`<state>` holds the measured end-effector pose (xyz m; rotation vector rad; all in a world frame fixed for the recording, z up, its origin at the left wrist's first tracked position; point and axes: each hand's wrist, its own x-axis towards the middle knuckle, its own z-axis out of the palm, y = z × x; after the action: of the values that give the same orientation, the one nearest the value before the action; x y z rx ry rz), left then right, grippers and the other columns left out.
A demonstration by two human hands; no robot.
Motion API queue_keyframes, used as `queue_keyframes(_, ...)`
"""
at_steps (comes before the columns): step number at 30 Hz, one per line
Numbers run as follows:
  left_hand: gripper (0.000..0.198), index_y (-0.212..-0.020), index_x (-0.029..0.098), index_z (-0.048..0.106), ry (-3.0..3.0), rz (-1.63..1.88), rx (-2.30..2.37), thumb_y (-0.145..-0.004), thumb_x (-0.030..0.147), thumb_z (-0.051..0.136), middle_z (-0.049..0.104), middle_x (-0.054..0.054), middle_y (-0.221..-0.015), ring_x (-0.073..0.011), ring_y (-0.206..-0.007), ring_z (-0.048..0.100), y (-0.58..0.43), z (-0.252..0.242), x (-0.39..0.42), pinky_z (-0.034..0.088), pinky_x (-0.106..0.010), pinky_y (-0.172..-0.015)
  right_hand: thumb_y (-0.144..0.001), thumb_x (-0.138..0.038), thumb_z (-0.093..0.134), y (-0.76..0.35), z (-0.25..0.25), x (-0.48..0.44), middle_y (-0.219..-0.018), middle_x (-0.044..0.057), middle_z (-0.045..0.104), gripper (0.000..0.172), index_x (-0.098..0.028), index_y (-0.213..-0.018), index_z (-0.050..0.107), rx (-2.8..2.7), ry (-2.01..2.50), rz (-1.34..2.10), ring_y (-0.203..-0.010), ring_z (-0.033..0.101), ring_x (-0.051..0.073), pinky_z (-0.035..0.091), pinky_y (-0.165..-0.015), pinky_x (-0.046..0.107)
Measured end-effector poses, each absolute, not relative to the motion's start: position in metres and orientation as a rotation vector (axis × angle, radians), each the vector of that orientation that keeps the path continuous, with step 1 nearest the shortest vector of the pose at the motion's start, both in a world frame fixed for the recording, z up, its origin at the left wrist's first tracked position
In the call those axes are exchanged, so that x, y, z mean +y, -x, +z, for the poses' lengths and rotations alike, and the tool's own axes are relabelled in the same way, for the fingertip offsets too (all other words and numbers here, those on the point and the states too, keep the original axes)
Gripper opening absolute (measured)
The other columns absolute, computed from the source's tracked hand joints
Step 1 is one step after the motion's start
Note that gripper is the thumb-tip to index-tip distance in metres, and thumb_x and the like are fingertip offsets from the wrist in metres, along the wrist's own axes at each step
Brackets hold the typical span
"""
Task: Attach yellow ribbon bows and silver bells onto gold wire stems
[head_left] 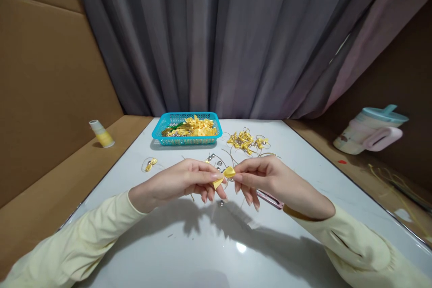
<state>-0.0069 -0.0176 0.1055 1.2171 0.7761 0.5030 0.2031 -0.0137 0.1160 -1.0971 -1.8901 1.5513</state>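
Left hand (184, 182) and right hand (266, 179) meet above white table (189, 252), fingertips of both pinched on small yellow ribbon bow (225, 176). Blue basket (186, 128) of yellow bows behind; finished bows (245, 140) near basket.

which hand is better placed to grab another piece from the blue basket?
Left, probably. Both hands pinch the yellow ribbon bow at table centre, but the blue basket sits far-left of centre, on the side of the left hand. The right hand would have to cross over.
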Motion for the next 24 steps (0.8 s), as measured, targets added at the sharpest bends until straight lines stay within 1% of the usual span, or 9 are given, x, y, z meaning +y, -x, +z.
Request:
queue_keyframes(2, 0.018, -0.082, 0.013, 0.065, -1.209, 0.530, 0.780, -0.082, 0.030, 0.060, 0.067, -0.004, -0.080, -0.0085, -0.062, 0.052, 0.006, 0.106, -0.018, 0.043, -0.022, -0.064, -0.082, -0.033, 0.056, -0.205, 0.118, -0.013, -0.057, 0.001, 0.059, 0.023, -0.011, -0.076, 0.063, -1.911, 1.107, 1.505, -0.045, 0.057, 0.008, 0.047, -0.044, 0.018)
queue_keyframes(4, 0.018, -0.078, 0.013, 0.064, -1.219, 0.559, 0.802, -0.080, 0.030, 0.062, 0.067, -0.004, -0.078, -0.0079, -0.061, 0.050, 0.006, 0.106, -0.018, 0.042, -0.022, -0.063, -0.081, -0.032, 0.057, -0.208, 0.120, -0.014, -0.065, 0.002, 0.061, 0.023, -0.011, -0.089, 0.064, -1.904, 1.098, 1.429, -0.048, 0.057, 0.009, 0.048, -0.042, 0.020)
queue_keyframes(7, 0.019, -0.075, 0.012, 0.064, -1.240, 0.613, 0.841, -0.077, 0.031, 0.065, 0.067, -0.004, -0.075, -0.0071, -0.058, 0.047, 0.006, 0.105, -0.016, 0.040, -0.021, -0.060, -0.081, -0.028, 0.055, -0.214, 0.122, -0.016, -0.072, 0.002, 0.063, 0.035, -0.015, -0.114, 0.056, -1.898, 1.078, 1.284, -0.046, 0.055, 0.008, 0.048, -0.040, 0.020)
queue_keyframes(9, 0.019, -0.075, 0.012, 0.064, -1.249, 0.646, 0.858, -0.076, 0.031, 0.067, 0.068, -0.005, -0.076, -0.0070, -0.057, 0.046, 0.006, 0.104, -0.014, 0.039, -0.021, -0.059, -0.083, -0.026, 0.053, -0.217, 0.123, -0.020, -0.070, 0.001, 0.064, 0.037, -0.016, -0.119, 0.051, -1.927, 1.092, 1.234, -0.043, 0.054, 0.008, 0.045, -0.039, 0.020)
queue_keyframes(10, 0.020, -0.076, 0.012, 0.065, -1.252, 0.656, 0.863, -0.075, 0.032, 0.067, 0.068, -0.005, -0.076, -0.0071, -0.057, 0.045, 0.006, 0.103, -0.014, 0.039, -0.021, -0.059, -0.084, -0.027, 0.052, -0.219, 0.124, -0.021, -0.066, 0.001, 0.065, 0.032, -0.016, -0.114, 0.053, -1.956, 1.105, 1.219, -0.042, 0.055, 0.008, 0.044, -0.039, 0.019)
queue_keyframes(12, 0.020, -0.077, 0.012, 0.066, -1.259, 0.659, 0.862, -0.076, 0.032, 0.066, 0.068, -0.006, -0.078, -0.0074, -0.058, 0.045, 0.006, 0.102, -0.013, 0.039, -0.022, -0.060, -0.085, -0.028, 0.052, -0.219, 0.124, -0.025, -0.056, 0.001, 0.063, 0.019, -0.014, -0.095, 0.060, -2.042, 1.132, 1.159, -0.041, 0.055, 0.009, 0.042, -0.039, 0.019)
queue_keyframes(15, 0.019, -0.077, 0.012, 0.068, -1.271, 0.647, 0.848, -0.077, 0.031, 0.065, 0.068, -0.006, -0.079, -0.0076, -0.059, 0.045, 0.007, 0.101, -0.014, 0.040, -0.022, -0.062, -0.085, -0.029, 0.053, -0.217, 0.123, -0.030, -0.046, -0.001, 0.057, 0.020, -0.015, -0.073, 0.061, -2.169, 1.146, 0.998, -0.041, 0.055, 0.009, 0.042, -0.043, 0.018)
queue_keyframes(20, 0.018, -0.077, 0.013, 0.069, -1.276, 0.640, 0.845, -0.078, 0.030, 0.064, 0.066, -0.004, -0.074, -0.0079, -0.060, 0.045, 0.008, 0.102, -0.016, 0.039, -0.022, -0.063, -0.087, -0.032, 0.050, -0.208, 0.116, -0.033, -0.042, -0.003, 0.055, 0.026, -0.016, -0.073, 0.064, -2.226, 1.154, 0.863, -0.037, 0.053, 0.008, 0.041, -0.045, 0.018)
queue_keyframes(24, 0.018, -0.079, 0.013, 0.068, -1.260, 0.658, 0.859, -0.077, 0.031, 0.065, 0.067, -0.004, -0.076, -0.0075, -0.058, 0.044, 0.007, 0.103, -0.016, 0.039, -0.022, -0.062, -0.088, -0.031, 0.047, -0.206, 0.113, -0.034, -0.044, -0.002, 0.059, 0.028, -0.017, -0.072, 0.065, -2.255, 1.193, 0.804, -0.041, 0.054, 0.008, 0.041, -0.047, 0.018)
